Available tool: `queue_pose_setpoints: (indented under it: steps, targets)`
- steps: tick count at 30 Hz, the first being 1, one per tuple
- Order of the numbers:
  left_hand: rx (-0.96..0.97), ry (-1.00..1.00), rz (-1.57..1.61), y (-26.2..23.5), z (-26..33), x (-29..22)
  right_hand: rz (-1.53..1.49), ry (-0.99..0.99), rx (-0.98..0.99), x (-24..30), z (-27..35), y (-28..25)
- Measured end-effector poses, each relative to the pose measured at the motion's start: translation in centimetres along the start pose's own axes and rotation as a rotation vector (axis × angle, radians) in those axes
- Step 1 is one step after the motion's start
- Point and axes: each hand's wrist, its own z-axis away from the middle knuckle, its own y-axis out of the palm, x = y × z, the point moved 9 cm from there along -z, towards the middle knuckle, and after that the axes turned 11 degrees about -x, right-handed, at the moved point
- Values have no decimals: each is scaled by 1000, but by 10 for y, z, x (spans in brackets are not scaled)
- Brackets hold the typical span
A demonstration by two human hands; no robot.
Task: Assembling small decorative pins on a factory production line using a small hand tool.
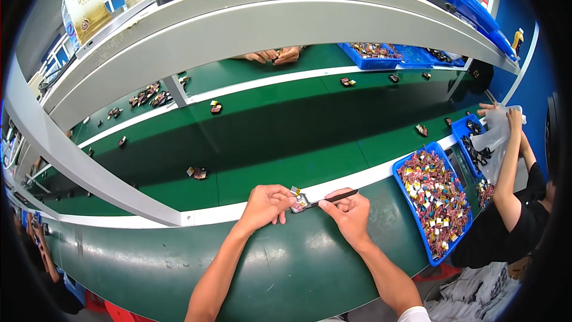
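My left hand (267, 204) pinches a small electronic part (298, 201) with a yellow tab and pale wrapping, just in front of the white rail (226, 210) of the green conveyor belt (286, 137). My right hand (348, 213) grips black tweezers (335, 198), whose tip touches the part. Both hands rest over the dark green bench edge (286, 268).
A blue tray (403, 175) full of small mixed parts sits to my right. A person in black at the far right holds a clear bag (496, 137) beside another blue tray (462, 126). Loose parts (198, 172) lie scattered on the belt. Another worker's hands (275, 55) show across the belt, under a grey shelf (250, 24).
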Motion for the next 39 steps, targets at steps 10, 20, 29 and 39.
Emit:
queue_pose_setpoints:
  steps: [10, 20, 29, 39]
  targets:
    - [-6, 6, -120, 2, 6, -10, 99, 59, 56, 2, 2, 6]
    - [16, 31, -110, 5, 7, -10, 62, 125, 83, -10, 2, 6]
    - [48, 45, 90, 16, 6, 3, 16, 222, 105, -4, 3, 8]
    - [105, 48, 203, 24, 7, 4, -106, 163, 79, -1, 4, 8]
